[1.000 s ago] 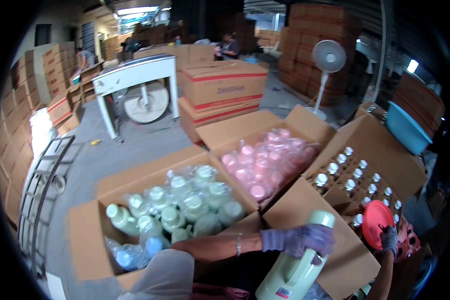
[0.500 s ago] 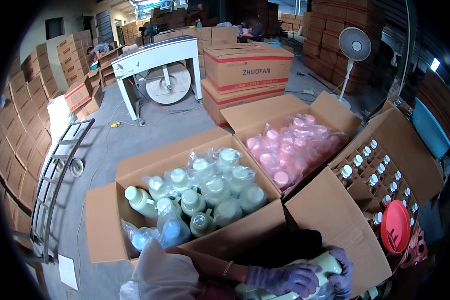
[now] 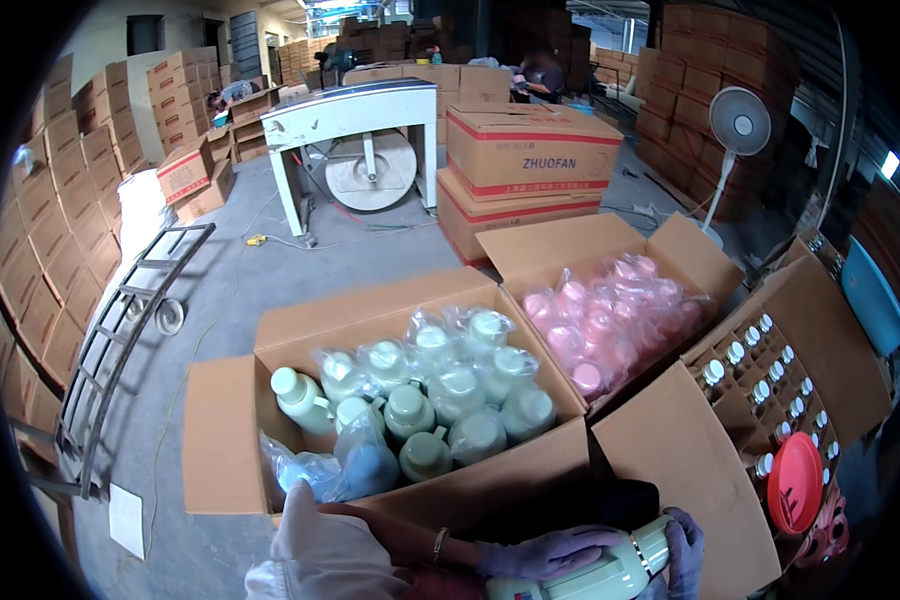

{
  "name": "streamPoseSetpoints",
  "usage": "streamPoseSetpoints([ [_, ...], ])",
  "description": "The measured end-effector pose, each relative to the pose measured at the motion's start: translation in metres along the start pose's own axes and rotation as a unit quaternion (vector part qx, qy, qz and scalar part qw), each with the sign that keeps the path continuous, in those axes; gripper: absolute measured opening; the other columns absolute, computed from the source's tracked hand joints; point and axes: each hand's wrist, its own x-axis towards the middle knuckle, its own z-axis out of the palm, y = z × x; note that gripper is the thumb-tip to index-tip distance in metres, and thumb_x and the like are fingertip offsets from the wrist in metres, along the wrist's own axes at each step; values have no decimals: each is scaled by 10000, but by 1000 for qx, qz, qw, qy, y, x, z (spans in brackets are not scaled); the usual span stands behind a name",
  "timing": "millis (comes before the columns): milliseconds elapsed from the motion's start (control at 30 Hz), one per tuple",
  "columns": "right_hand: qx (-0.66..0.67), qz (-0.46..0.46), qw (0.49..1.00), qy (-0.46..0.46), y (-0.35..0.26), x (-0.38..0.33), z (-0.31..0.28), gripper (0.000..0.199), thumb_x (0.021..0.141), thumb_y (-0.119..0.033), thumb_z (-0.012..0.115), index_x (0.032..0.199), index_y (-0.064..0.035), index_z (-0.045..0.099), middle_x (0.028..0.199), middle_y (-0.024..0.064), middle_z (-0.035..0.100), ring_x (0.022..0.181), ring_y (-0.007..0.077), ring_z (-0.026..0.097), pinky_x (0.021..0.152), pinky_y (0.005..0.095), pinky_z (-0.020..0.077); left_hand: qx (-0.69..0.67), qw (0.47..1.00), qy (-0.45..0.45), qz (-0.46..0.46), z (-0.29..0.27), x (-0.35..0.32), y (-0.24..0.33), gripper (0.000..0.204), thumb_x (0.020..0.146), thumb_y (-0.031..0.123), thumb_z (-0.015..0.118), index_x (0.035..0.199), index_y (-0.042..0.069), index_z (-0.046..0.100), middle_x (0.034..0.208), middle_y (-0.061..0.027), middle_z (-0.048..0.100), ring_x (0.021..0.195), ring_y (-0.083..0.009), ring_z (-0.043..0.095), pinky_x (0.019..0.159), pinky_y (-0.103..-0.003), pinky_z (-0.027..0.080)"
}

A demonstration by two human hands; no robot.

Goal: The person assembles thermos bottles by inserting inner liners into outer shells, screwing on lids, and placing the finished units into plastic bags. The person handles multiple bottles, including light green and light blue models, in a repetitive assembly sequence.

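A pale green vacuum flask [image 3: 610,578] lies sideways across my lap at the lower edge, its cap end to the right. My left hand [image 3: 547,553], in a purple knit glove, is closed over the flask's upper side. Around the cap end, the fingers of my gloved right hand [image 3: 684,548] are wrapped. Just beyond my left arm stands an open carton [image 3: 220,430]. In it are several green flasks [image 3: 407,412], many bagged in clear plastic, and blue bagged items [image 3: 366,468] in the near corner.
Behind it, another carton [image 3: 560,240] holds bagged pink flasks [image 3: 630,310]. At right, a divided carton [image 3: 830,340] holds silver-topped bottles [image 3: 735,352], with a red basin [image 3: 796,485] beside it. A fan [image 3: 739,122], white machine table [image 3: 355,110] and black metal rack [image 3: 135,330] stand farther off.
The flask has turned in my hands, so its side and cap now show. My left hand has flattened along it and my right has shifted to the cap end. The view has swung slightly left.
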Motion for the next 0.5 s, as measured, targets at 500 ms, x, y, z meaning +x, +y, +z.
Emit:
streamPoseSetpoints([
  [500,94,-156,980,-78,0,9,-2,534,781,-413,611,1051,47,643,973,137,670,845,218,643,802,334,512,-98,989,71,-85,29,-20,-5,804,794,-55,493,1536,27,191,1498,-155,352,1428,-212,306,1176,-393,220],
])
